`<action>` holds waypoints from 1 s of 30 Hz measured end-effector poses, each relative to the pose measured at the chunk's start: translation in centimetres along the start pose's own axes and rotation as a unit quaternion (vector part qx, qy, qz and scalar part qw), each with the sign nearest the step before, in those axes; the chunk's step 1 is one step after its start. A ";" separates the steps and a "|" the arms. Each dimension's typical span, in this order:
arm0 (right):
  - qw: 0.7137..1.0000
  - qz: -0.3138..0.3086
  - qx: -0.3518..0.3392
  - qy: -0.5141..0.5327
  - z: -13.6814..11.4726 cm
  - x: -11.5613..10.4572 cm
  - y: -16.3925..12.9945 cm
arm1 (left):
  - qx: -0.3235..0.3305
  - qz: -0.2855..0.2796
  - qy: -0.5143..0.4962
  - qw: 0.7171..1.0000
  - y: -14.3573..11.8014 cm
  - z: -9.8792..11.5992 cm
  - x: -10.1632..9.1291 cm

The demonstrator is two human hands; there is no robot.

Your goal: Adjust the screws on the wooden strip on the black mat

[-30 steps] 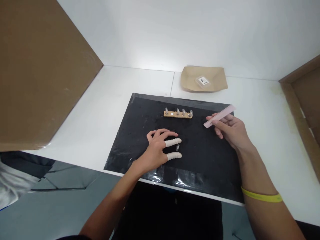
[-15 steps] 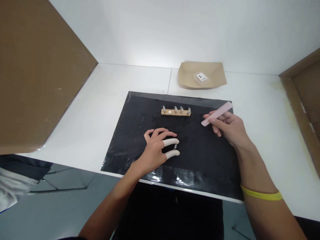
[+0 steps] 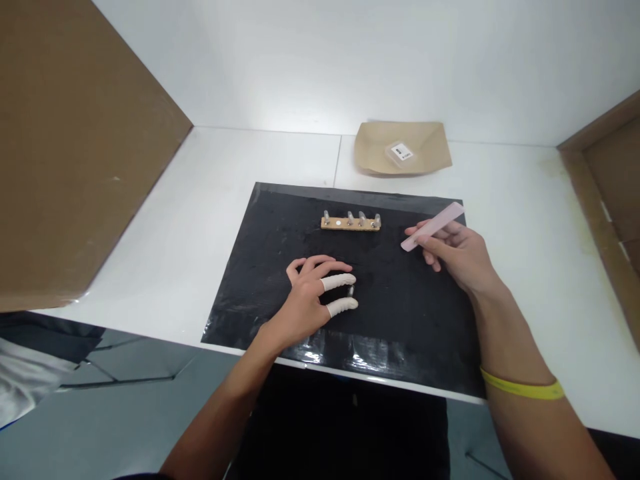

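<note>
My left hand [image 3: 307, 293] rests low over the black mat, with pale finger cots on its thumb and index finger. Between those two covered tips it pinches a small, clear nail tip [image 3: 351, 291], partly hidden by the fingers. To the right, my right hand [image 3: 457, 253] grips a pale pink nail file [image 3: 434, 227] between thumb and fingers, slanting up to the right. The file is apart from the nail tip. Beyond both hands lies a narrow tan strip [image 3: 345, 225] with several clear nail tips standing up on it and one bare white spot.
The black mat [image 3: 400, 340] covers the front of the white table [image 3: 165, 220]. Behind it stands a brown paper tray [image 3: 433, 150] with a small labelled clear box [image 3: 400, 154] inside. Brown panels [image 3: 75, 160] rise at left and right.
Both hands keep their hold on the nail tip and the file, with hardly any movement. The whole view has shifted very slightly.
</note>
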State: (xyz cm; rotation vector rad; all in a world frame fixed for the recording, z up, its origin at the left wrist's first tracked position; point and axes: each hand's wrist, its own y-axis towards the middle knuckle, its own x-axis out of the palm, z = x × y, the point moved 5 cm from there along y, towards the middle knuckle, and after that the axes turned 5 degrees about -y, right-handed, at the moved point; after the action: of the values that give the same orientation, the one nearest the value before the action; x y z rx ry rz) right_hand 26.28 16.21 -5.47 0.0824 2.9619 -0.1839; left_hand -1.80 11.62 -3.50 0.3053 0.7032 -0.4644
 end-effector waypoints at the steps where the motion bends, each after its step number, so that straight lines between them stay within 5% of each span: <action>1: 1.000 0.000 -0.001 -0.003 0.0 0.0 0.0 | -0.001 -0.002 0.002 1.000 0.0 0.0 0.0; 30: 1.000 -0.003 0.000 -0.013 -0.2 0.3 -0.1 | -0.003 0.074 0.018 0.997 0.1 0.3 0.2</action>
State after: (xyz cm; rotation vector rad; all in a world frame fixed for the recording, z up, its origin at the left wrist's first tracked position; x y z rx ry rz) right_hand 25.95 16.16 -5.35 0.0707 2.9371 -0.1857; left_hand -1.45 11.50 -3.42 0.3585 0.7106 -0.3170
